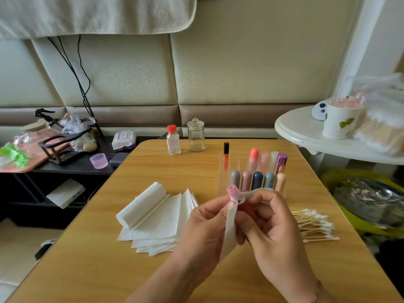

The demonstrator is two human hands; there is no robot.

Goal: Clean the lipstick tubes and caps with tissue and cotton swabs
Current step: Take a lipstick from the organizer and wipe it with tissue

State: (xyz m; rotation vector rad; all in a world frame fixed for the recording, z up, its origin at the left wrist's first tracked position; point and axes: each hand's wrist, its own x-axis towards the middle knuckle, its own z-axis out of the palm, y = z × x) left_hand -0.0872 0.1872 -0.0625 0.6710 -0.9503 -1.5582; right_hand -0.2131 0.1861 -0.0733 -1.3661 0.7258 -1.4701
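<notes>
My left hand (207,224) pinches a white tissue (229,232) whose top is twisted and stained pink. My right hand (269,224) curls round a reddish lipstick part (247,209), mostly hidden by fingers and tissue. Both hands meet above the wooden table (153,162), just in front of a clear organiser (223,171) with several lipstick tubes (258,180) standing upright and an orange lip gloss (226,159). A fanned stack of tissues (159,217) lies to the left. A pile of cotton swabs (314,226) lies to the right.
A small red-capped bottle (173,139) and a lidded glass jar (196,135) stand at the table's far edge. A cluttered dark shelf (72,165) sits to the left. On the right stand a white round table (306,132) with a paper cup (337,121) and a green bin (360,215).
</notes>
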